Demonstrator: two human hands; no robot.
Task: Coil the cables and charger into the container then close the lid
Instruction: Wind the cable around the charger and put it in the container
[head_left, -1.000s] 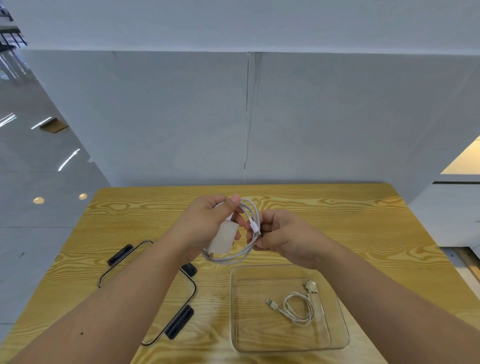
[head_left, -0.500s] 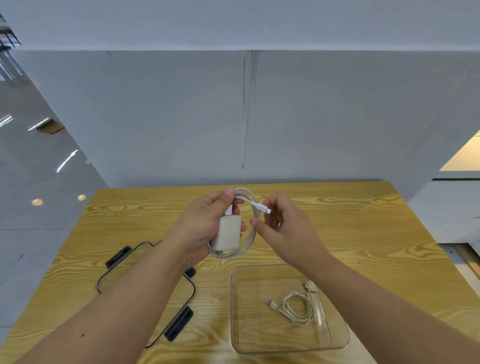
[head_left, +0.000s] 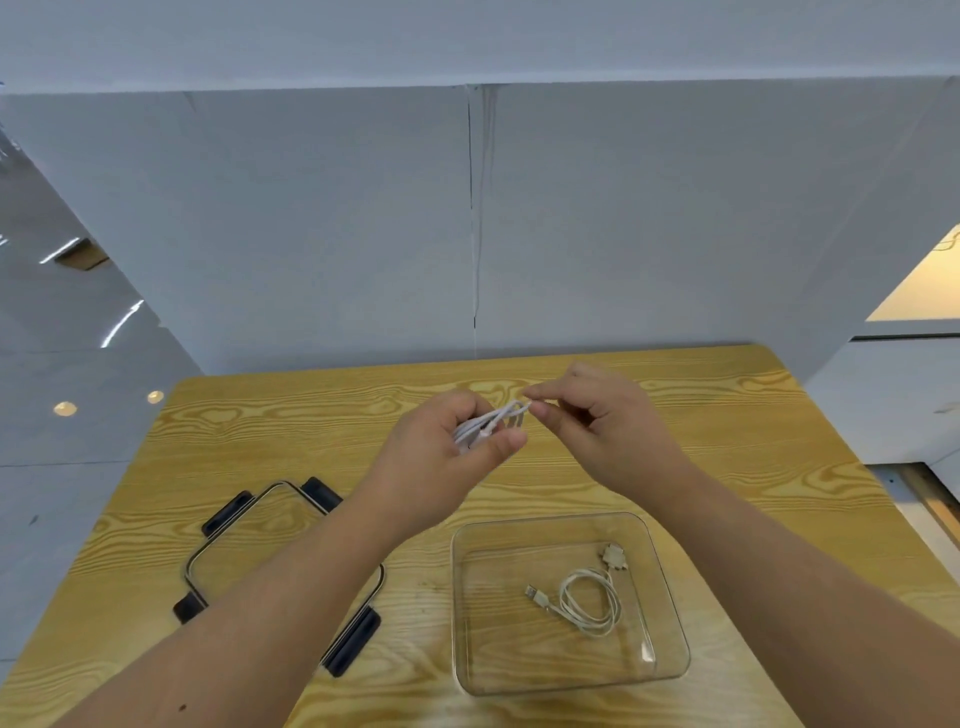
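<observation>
Table (head_left: 727, 447): yellow-tan wood, bold darker grain swirls. Container (head_left: 670, 613): clear, colourless. Coiled cable (head_left: 589, 603) inside it: off-white, cream plug, silver connector tip. Held cable (head_left: 491, 421): white. Lid (head_left: 291, 491): transparent, black clips. Backdrop wall (head_left: 311, 208): pale grey-blue.

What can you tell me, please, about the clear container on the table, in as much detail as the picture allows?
The clear container is a shallow, square tray with rounded corners, seemingly of transparent glass or plastic. It rests flat and open on the wooden table, near the front edge, below the right hand. Inside, toward its right side, lies a coiled white cable with a USB plug and a wider connector. Neither hand touches it. Its lid, clear with black latches, lies separately to its left, partly under the left forearm.
</observation>
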